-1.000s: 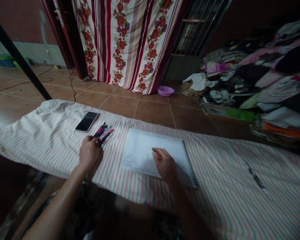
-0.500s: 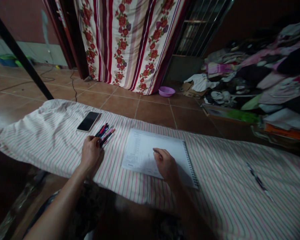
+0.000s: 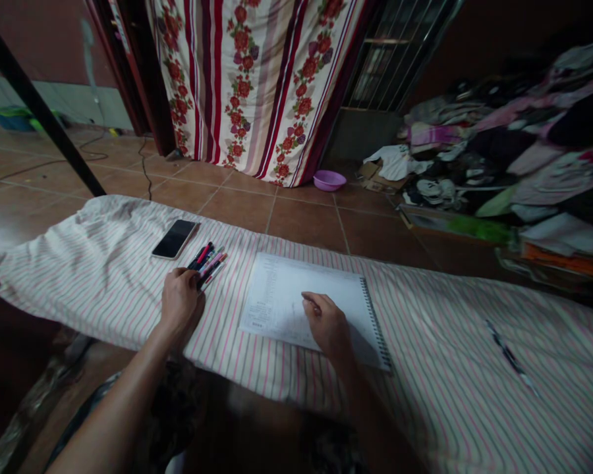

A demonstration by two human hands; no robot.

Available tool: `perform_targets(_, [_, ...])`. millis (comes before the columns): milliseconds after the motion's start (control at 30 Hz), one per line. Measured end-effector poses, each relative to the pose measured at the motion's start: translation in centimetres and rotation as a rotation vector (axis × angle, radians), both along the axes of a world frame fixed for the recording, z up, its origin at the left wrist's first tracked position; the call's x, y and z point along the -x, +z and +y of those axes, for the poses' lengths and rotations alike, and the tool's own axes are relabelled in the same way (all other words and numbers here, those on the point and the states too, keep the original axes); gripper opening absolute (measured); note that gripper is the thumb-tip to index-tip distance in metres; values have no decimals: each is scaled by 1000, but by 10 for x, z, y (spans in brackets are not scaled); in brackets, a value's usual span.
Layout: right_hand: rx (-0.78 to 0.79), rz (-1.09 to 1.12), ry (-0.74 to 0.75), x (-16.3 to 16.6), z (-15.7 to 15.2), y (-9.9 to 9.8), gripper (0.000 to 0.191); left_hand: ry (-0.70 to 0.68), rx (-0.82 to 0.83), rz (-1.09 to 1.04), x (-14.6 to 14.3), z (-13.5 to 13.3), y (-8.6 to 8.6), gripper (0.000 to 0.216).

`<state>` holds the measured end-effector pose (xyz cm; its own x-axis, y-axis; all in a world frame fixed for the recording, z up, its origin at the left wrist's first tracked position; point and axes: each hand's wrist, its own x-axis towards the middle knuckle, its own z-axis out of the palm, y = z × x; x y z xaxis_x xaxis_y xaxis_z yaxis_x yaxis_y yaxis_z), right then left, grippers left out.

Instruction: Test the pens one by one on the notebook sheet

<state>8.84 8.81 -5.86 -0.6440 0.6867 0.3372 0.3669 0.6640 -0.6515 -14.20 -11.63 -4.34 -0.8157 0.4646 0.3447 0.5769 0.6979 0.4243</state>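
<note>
A spiral notebook [image 3: 296,289] lies open on a striped cloth [image 3: 103,276]. My right hand [image 3: 327,324] rests on the page with its fingers curled round a pen whose tip shows at the fingers. My left hand [image 3: 179,299] is closed on the near ends of a bunch of coloured pens [image 3: 206,258] lying on the cloth, left of the notebook. A dark phone [image 3: 174,238] lies face up just beyond those pens.
Another pen [image 3: 508,355] lies on the cloth at the far right. Beyond the cloth are brown floor tiles, a floral curtain [image 3: 257,85], a purple bowl [image 3: 329,180] and a heap of clothes [image 3: 514,151] on the right. A black pole [image 3: 39,112] slants at the left.
Both hands stay almost where they were. The view has shifted slightly; the left hand keeps its hold on the pens and the right hand stays on the page.
</note>
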Motion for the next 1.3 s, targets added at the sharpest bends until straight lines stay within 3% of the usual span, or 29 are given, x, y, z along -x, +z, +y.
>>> perform_targets(267, [-19,-10,-4,0,1,-1,31,38,25,-23,-1,-1,3,37])
perform_targets(633, [-17,-4,-6,1,1,-2,30,119,199,-34,-9,1,12,34])
perform_targets(1300, [-31,-5,-6,1,1,-2,29,5,202,19,-19,2,19,26])
